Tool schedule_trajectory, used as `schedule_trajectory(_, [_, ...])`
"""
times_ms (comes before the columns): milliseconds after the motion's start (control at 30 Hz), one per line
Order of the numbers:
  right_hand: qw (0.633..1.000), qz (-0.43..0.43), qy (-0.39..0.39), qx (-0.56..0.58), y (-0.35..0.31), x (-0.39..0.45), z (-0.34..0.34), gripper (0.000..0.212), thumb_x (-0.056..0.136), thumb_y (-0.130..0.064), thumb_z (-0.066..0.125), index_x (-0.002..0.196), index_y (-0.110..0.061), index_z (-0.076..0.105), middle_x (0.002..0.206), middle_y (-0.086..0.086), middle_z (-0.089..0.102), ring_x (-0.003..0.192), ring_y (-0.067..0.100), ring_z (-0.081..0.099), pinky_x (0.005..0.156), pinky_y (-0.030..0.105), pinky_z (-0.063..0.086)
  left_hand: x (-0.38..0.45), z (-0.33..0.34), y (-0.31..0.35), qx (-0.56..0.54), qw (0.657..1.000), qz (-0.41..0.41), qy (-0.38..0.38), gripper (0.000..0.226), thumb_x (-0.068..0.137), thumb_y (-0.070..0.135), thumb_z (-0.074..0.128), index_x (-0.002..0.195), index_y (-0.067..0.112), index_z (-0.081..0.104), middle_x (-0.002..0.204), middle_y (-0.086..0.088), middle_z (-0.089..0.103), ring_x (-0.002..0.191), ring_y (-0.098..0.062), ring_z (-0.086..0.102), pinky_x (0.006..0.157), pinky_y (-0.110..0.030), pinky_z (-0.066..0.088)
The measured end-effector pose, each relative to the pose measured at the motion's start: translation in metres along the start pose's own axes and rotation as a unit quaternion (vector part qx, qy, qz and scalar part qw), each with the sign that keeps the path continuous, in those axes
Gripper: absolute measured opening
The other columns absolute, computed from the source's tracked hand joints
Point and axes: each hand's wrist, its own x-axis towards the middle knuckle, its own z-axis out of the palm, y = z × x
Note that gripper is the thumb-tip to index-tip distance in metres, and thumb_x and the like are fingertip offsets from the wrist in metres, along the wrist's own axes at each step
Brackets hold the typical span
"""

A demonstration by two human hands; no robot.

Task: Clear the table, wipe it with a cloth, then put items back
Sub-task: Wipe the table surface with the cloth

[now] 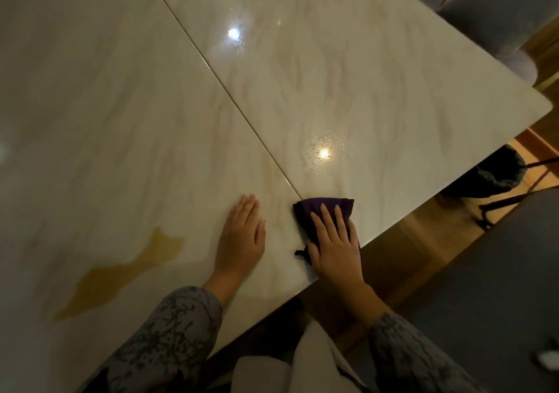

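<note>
The right hand [334, 246] pressed flat, fingers spread, on the purple cloth [325, 214] at the table [363, 75] edge, likely for wiping pressure; the left hand [243, 235] lay flat beside the cloth, probably bracing.

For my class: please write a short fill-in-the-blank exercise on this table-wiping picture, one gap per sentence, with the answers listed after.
1. The right hand presses a dark ____ cloth flat on the table.
2. The left hand lies flat on the table and holds ____.
3. A yellowish spill lies on the ____ hand's side, apart from the cloth.
4. The cloth sits near the table's ____, just right of the seam.

Answers: purple; nothing; left; edge
</note>
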Motion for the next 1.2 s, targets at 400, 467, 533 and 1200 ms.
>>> schedule_trajectory(400, [0.997, 0.08, 0.004, 0.008, -0.04, 0.058, -0.002, 0.061, 0.099, -0.046, 0.022, 0.154, -0.02, 0.022, 0.162, 0.01, 0.014, 0.149, 0.034, 0.001, 0.12, 0.052, 0.003, -0.009, -0.013, 0.0, -0.067, 0.996, -0.048, 0.04, 0.038, 0.098, 0.017, 0.043, 0.129, 0.004, 0.06, 0.133, -0.01, 0.058, 0.133, -0.021, 0.044, 0.112, -0.035, 0.037])
schedule_trajectory(467, [0.999, 0.047, -0.003, 0.008, -0.047, 0.053, -0.002, 0.061, 0.099, -0.046, 0.023, 0.154, -0.02, 0.021, 0.162, 0.009, 0.013, 0.149, 0.034, 0.001, 0.12, 0.053, 0.004, -0.019, -0.014, 0.0, -0.051, 0.997, -0.054, 0.022, 0.04, 0.099, 0.017, 0.042, 0.136, 0.004, 0.053, 0.141, -0.009, 0.053, 0.138, -0.019, 0.038, 0.115, -0.033, 0.032])
schedule_trajectory(533, [1.0, -0.001, -0.012, 0.013, -0.054, 0.042, -0.001, 0.062, 0.098, -0.047, 0.025, 0.153, -0.021, 0.023, 0.161, 0.009, 0.015, 0.149, 0.034, 0.002, 0.12, 0.053, 0.005, -0.032, -0.017, -0.002, -0.046, 0.997, -0.055, 0.007, 0.043, 0.1, 0.016, 0.041, 0.141, 0.004, 0.047, 0.146, -0.009, 0.047, 0.142, -0.017, 0.033, 0.117, -0.033, 0.029])
schedule_trajectory(1200, [0.991, 0.131, -0.003, 0.02, -0.131, -0.005, 0.017, 0.065, 0.096, -0.052, 0.02, 0.155, -0.024, 0.018, 0.163, 0.006, 0.009, 0.15, 0.029, -0.003, 0.12, 0.05, -0.001, -0.136, -0.092, -0.085, 0.01, 0.984, 0.106, -0.143, 0.053, 0.103, 0.032, 0.03, 0.149, 0.006, 0.034, 0.157, -0.004, 0.029, 0.147, -0.01, 0.013, 0.119, -0.017, 0.004])
